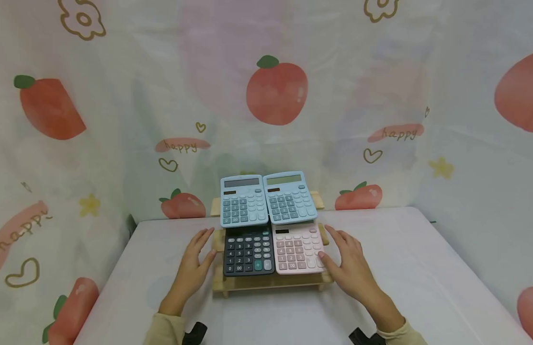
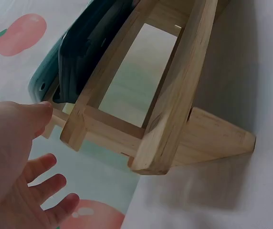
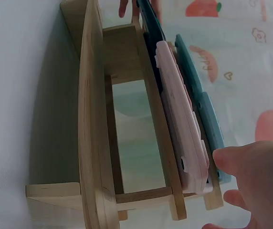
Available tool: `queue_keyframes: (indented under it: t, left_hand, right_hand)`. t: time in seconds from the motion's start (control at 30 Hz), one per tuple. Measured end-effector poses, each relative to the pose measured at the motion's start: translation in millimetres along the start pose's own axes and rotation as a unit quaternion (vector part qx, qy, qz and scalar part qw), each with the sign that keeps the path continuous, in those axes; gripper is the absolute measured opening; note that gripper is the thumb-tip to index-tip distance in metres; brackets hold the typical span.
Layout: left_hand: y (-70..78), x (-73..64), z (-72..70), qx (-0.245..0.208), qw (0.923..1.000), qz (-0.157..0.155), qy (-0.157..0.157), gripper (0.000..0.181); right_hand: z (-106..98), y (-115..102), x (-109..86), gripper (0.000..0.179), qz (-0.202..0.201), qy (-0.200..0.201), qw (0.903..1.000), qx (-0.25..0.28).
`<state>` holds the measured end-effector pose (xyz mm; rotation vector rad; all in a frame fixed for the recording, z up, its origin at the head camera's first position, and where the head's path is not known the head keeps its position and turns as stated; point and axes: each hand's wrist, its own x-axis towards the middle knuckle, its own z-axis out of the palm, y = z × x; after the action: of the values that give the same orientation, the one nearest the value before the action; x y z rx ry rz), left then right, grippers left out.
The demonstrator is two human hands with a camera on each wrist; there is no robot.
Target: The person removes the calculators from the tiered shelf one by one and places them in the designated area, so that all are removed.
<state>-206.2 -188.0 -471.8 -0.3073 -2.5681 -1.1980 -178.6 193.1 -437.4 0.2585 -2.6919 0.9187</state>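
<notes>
Four tiers aside, a wooden rack [image 1: 270, 282] holds calculators in two rows. On its upper row lean a light blue calculator [image 1: 244, 201] at left and a second light blue calculator [image 1: 289, 199] at right. Below them stand a black calculator [image 1: 249, 251] and a pink calculator [image 1: 298, 250], side by side. My left hand [image 1: 192, 263], fingers spread and relaxed, is at the rack's left end beside the black calculator. My right hand [image 1: 354, 268] is at the other end, thumb right at the pink calculator's right edge. Neither hand grips anything.
The rack stands on a white-covered table [image 1: 421, 278], whose back edge meets a fruit-printed curtain [image 1: 275, 153]. In the left wrist view, the rack's lowest wooden rail [image 2: 174, 95] and angled foot [image 2: 217, 138] jut forward. Dark wrist mounts [image 1: 195, 333] show near both sleeves.
</notes>
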Motion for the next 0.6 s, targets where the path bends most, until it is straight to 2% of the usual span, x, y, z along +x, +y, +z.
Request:
queue_keyframes:
  t: [0.37,0.6]
  left_hand:
    - [-1.5,4.7,12.3,-0.036,0.9991,-0.022,0.001,0.049]
    - [-0.1,5.9,16.3,-0.039,0.9991,-0.013,0.011,0.044]
  right_hand:
    - [4,2,-0.7,0.059,0.004,-0.002,0.9991,0.041]
    - [7,2,-0.6,0.056,0.01,-0.003,0.9984,0.055]
